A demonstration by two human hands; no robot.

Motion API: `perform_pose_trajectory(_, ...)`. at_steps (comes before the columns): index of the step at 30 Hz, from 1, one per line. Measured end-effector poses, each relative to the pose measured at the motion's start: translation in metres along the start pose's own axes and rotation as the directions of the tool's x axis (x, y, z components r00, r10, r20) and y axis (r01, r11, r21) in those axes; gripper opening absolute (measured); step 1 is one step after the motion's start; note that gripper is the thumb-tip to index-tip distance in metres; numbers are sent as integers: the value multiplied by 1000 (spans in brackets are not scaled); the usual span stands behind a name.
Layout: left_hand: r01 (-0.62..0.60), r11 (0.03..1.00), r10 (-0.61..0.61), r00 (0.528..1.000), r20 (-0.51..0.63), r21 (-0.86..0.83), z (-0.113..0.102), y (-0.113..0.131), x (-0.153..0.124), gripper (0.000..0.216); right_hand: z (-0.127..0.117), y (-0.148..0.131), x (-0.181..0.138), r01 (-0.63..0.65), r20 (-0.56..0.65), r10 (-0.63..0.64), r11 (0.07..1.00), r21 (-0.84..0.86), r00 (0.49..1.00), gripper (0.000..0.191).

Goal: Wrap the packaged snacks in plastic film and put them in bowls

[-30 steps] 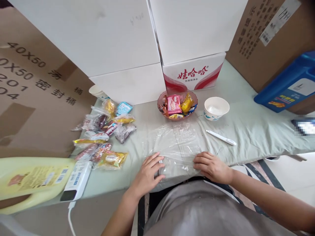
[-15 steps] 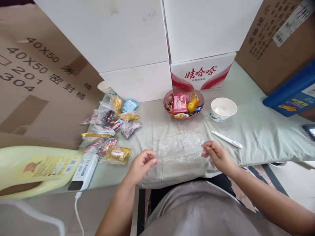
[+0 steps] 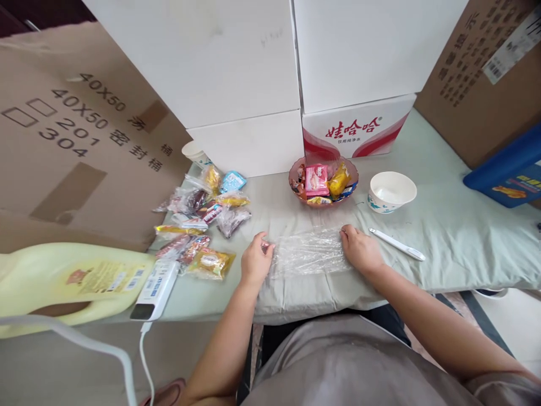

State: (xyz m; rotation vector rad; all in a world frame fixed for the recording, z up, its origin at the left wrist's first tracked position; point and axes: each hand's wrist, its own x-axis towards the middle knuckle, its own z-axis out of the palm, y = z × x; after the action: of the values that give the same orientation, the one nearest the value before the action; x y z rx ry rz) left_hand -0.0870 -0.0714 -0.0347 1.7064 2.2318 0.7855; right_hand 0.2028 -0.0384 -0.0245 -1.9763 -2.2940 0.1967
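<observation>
A folded sheet of clear plastic film [image 3: 309, 252] lies crinkled on the pale green cloth [image 3: 443, 237] in front of me. My left hand [image 3: 256, 259] pinches the film's left edge with closed fingers. My right hand [image 3: 359, 248] rests on its right edge, fingers curled down onto it. Behind the film stands a brown glass bowl [image 3: 323, 181] filled with wrapped snacks, with a white bowl [image 3: 391, 192] to its right. A white pen-like tool [image 3: 397, 243] lies just right of my right hand.
Several wrapped snacks [image 3: 203, 225] lie scattered at the left. A yellow jug [image 3: 71, 282] and a white device [image 3: 155, 288] with a cable sit at the near left. White cartons [image 3: 236, 73] and brown boxes [image 3: 84, 135] wall the back. A blue jug [image 3: 507, 169] lies at right.
Both hands moved from the table's near edge away from me, folding the film's near part over itself. The film now lies as a narrower band between my hands.
</observation>
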Motion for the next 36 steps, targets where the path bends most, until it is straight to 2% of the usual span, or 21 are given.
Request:
perform_pose_trajectory(2, -38, 995, 43, 997, -56, 87, -5, 4, -1, 37, -2, -1, 3, -7, 9, 8, 1000, -13, 1000, 30)
perform_pose_trajectory(4, -107, 977, 139, 976, -170, 182, -11, 10, -5, 34, -5, -3, 7, -8, 21, 8, 1000, -19, 1000, 30)
perform_pose_trajectory(6, -204, 945, 276, 916, -290, 257, -15, 19, -11, 28, -8, -7, 12, -1, 36, 2, 1000, -17, 999, 30)
perform_pose_trajectory(7, -278, 921, 357, 883, -306, 271, -15, 24, -16, 24, -9, -8, 14, 2, 41, -1, 1000, -15, 999, 30)
perform_pose_trajectory(9, -489, 840, 535, 819, -210, 234, -11, 36, -26, 22, -11, -12, 20, 6, 49, -6, 1000, -12, 999, 30)
perform_pose_trajectory(11, -674, 725, 679, 734, 13, 140, -2, 45, -36, 25, -11, -16, 27, 8, 66, -7, 1000, -18, 998, 30)
perform_pose_trajectory(13, -735, 670, 707, 673, 217, 99, 9, 50, -43, 34, -9, -18, 33, 4, 95, -1, 1000, -30, 995, 29)
perform_pose_trajectory(15, -718, 683, 650, 681, 338, 134, 19, 50, -47, 48, -8, -19, 36, -3, 120, 8, 999, -42, 993, 29)
perform_pose_trajectory(18, -684, 712, 579, 701, 417, 160, 24, 47, -50, 57, -7, -14, 34, -17, 135, 24, 999, -51, 991, 29)
perform_pose_trajectory(22, -706, 699, 590, 661, 464, 117, 22, 47, -52, 60, -13, 5, 27, -107, 155, 116, 992, -67, 981, 31)
perform_pose_trajectory(24, -709, 696, 590, 653, 474, 111, 21, 49, -53, 62, -18, 17, 23, -164, 79, 169, 985, -58, 983, 32)
perform_pose_trajectory(25, -707, 698, 586, 655, 477, 114, 21, 51, -54, 62, -19, 21, 21, -152, 6, 152, 987, -44, 988, 32)
perform_pose_trajectory(26, -704, 700, 582, 659, 477, 118, 22, 52, -55, 62, -20, 24, 18, -94, -76, 92, 995, -26, 993, 32)
perform_pose_trajectory(28, -700, 704, 579, 664, 473, 122, 23, 55, -55, 63, -18, 24, 12, 157, -200, -155, 988, -5, 968, 34)
perform_pose_trajectory(30, -691, 711, 572, 674, 468, 127, 24, 55, -54, 67, -9, 20, 5, 440, -204, -433, 898, -13, 878, 43)
perform_pose_trajectory(31, -680, 720, 559, 687, 465, 139, 24, 53, -51, 70, -3, 17, 2, 521, -169, -516, 853, -15, 840, 50)
perform_pose_trajectory(33, -636, 747, 509, 733, 451, 191, 21, 43, -45, 79, 9, 14, -2, 564, -86, -563, 826, -20, 822, 65)
perform_pose_trajectory(36, -527, 795, 397, 826, 399, 300, 8, 16, -33, 91, 18, 15, -3, 514, -21, -514, 858, -9, 858, 72)
